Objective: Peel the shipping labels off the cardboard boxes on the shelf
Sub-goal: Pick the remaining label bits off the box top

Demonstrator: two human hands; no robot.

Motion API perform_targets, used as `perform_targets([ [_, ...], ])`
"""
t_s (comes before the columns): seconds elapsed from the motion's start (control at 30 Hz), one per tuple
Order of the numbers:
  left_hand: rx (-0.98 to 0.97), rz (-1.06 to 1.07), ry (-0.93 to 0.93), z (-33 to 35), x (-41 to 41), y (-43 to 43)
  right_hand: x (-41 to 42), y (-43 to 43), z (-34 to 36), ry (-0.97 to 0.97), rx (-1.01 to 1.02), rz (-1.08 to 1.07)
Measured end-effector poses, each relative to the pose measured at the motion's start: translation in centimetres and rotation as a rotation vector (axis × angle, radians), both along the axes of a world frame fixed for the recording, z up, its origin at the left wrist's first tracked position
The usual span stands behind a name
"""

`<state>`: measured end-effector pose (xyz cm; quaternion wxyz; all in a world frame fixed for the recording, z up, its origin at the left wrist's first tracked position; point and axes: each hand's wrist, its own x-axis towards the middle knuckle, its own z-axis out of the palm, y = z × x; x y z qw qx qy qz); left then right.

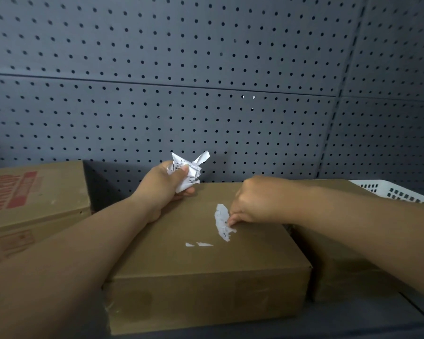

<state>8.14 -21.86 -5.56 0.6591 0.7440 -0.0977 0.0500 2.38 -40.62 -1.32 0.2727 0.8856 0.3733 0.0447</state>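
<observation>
Box (pixel 206 277): label strip (pixel 221 217) runs front-to-back, wad (pixel 191 172) aloft

Grey pegboard (pixel 206 69) fills the back, rows of dark holes, a seam running across it; a white slotted basket (pixel 392 192) peeks in far right.

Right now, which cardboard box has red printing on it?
The left box; the middle box with white label scraps and the right box are plain brown.
</observation>
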Motion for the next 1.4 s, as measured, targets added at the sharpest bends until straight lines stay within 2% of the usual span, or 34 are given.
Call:
perform_targets([
  [0.2,0.006,0.000,-0.003,0.0,0.0,-0.1,0.2,-0.5,-1.0,-0.044,-0.022,0.038],
  [0.5,0.025,0.015,-0.013,0.0,-0.2,-0.1,-0.7,0.3,-1.6,-0.077,0.111,-0.103],
  [0.6,0.002,0.006,-0.014,0.1,-0.4,0.0,-0.8,0.6,-0.6,-0.029,0.159,-0.142],
  [0.7,-0.017,0.010,-0.009,0.2,-0.4,0.0,-1.0,-0.1,0.6,0.105,0.213,-0.136],
  [0.77,-0.022,0.015,-0.005,0.2,-0.4,0.1,-1.3,-0.2,0.8,0.145,0.193,-0.116],
  [0.93,-0.026,-0.001,0.003,0.1,-0.2,0.1,-1.3,0.4,0.5,0.081,0.047,-0.114],
  [1.23,-0.010,0.003,-0.003,0.1,-0.1,-0.1,-1.7,0.9,-0.1,0.055,0.040,-0.151],
  [1.4,-0.004,-0.002,-0.005,0.0,-0.1,0.0,-1.9,1.2,-0.7,-0.031,0.023,-0.112],
])
